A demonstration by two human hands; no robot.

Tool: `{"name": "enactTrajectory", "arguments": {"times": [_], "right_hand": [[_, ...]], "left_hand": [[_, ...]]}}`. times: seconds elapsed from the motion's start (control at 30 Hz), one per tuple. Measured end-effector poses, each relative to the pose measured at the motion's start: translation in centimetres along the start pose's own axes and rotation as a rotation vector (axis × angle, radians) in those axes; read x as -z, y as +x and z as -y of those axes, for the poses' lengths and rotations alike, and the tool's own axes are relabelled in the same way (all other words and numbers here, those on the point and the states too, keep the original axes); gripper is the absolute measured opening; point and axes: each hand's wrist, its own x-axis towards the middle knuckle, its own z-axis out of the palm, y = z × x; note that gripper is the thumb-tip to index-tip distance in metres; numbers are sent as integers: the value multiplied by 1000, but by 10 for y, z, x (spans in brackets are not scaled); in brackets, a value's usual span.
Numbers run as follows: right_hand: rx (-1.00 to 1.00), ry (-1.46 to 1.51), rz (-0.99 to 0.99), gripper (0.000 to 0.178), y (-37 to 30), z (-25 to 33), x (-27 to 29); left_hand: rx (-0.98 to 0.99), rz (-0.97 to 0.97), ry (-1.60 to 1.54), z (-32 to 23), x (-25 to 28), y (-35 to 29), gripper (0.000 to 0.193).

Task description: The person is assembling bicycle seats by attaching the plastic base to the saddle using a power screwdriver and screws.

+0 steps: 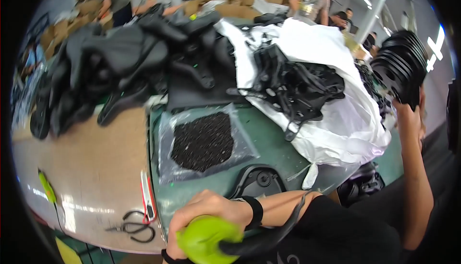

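My right hand, with a black band at the wrist, is closed around a lime-green electric screwdriver near the lower edge. Its dark cable curves away over my forearm. My left wrist just shows at the bottom, beside the screwdriver, with a dark band; the fingers are hidden behind the tool. A black moulded part lies on the green mat past my right wrist, partly covered by my arm. Beyond my hands, a clear plastic bag holds a heap of small dark screws.
Black curved shells are piled at the back left. A white sack spills black frames. Scissors, a red-and-white cutter and another green screwdriver lie left. At right, a co-worker's arm raises stacked black discs.
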Motion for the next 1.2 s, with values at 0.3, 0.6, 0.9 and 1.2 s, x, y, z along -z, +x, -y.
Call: {"name": "enactTrajectory", "arguments": {"times": [0.3, 0.6, 0.9, 1.2], "right_hand": [[-9, -333, -228, 48, -79, 69, 52], [-62, -188, -445, 38, -131, 98, 61], [15, -183, -423, 45, -145, 93, 70], [260, 188, -534, 41, -140, 104, 85]], "left_hand": [[244, 102, 399, -31, 22, 46, 16], [85, -22, 562, 26, -16, 178, 31], [153, -99, 333, 37, -9, 196, 14], [405, 9, -1071, -25, -23, 126, 14]]}}
